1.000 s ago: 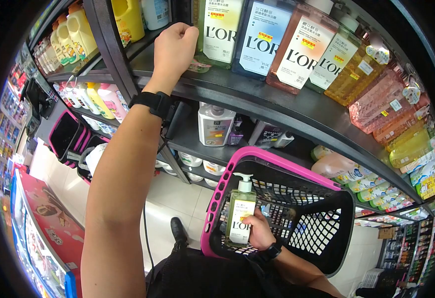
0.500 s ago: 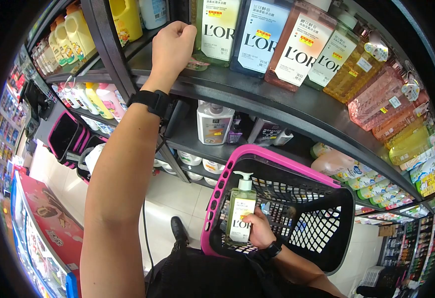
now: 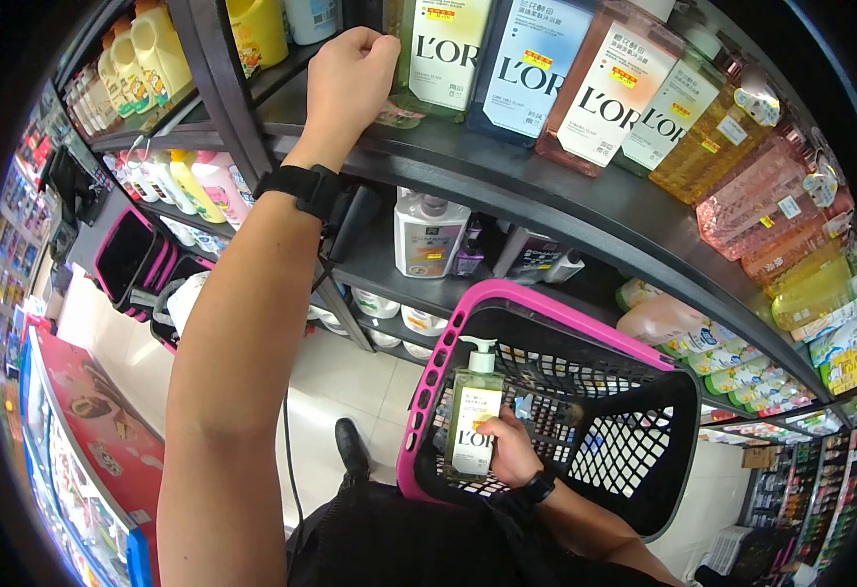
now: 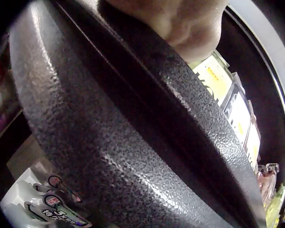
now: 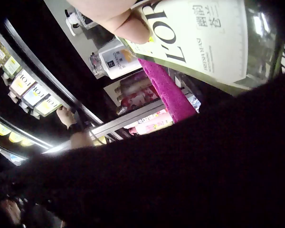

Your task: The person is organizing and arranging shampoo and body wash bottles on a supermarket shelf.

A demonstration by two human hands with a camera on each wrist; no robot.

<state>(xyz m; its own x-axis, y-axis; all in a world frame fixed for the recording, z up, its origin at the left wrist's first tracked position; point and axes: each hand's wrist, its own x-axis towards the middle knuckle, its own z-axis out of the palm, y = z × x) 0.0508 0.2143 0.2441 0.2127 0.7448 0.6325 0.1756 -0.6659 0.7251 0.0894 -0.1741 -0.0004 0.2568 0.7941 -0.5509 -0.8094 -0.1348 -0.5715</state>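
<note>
My right hand (image 3: pixel 514 452) grips a green pump bottle (image 3: pixel 472 430) with a white "L'OR" label, its thumb across the front. The bottle is upright over the inside of a black shopping basket (image 3: pixel 546 300) with a pink rim. In the right wrist view, the thumb (image 5: pixel 134 29) lies on the label of the same bottle. My left hand (image 3: pixel 352 83) is at the upper shelf (image 3: pixel 428 157), fingers curled, right beside a larger green bottle (image 3: pixel 438 61). In the left wrist view, the heel of this hand (image 4: pixel 192 31) shows above the shelf edge; its fingertips are hidden.
Blue (image 3: pixel 516 73) and pink (image 3: pixel 609 88) bottles continue the row rightward. A white bottle (image 3: pixel 430 235) stands on the shelf below. Yellow bottles (image 3: pixel 159 59) sit left of the dark shelf post (image 3: pixel 208 88). A red display case (image 3: pixel 95 430) and stacked baskets (image 3: pixel 130 254) are at left.
The head view has shifted slightly, so the shelf bottles sit a little differently in frame. Both hands keep their places, the right still gripping the pump bottle.
</note>
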